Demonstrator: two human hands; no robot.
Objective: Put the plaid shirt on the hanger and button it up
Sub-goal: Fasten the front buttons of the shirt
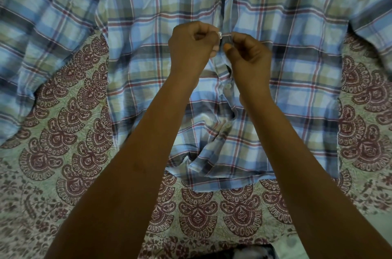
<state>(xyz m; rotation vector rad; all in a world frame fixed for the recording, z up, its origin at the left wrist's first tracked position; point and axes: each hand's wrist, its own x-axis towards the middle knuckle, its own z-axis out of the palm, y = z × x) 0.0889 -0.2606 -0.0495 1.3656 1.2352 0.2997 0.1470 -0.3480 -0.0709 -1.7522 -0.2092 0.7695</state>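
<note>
Head view: bare forearms reaching forward over paisley-printed bedspread (63,142). Plaid shirt (148,51) spread flat on it, hem nearest, sleeves out to either side. Left hand (192,43) and right hand (247,57) meeting at front placket (225,80), fingers (228,47) pinched closed on its fabric edges. Lower buttons (228,86) visible below.

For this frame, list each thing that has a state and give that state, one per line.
Shirt: spread flat on the bedsheet, lower front still open.
Left hand: pinching the placket at a button.
Right hand: pinching the opposite placket edge.
Lower buttons: undone.
Bedsheet: lying flat under the shirt.
Hanger: not visible.
</note>
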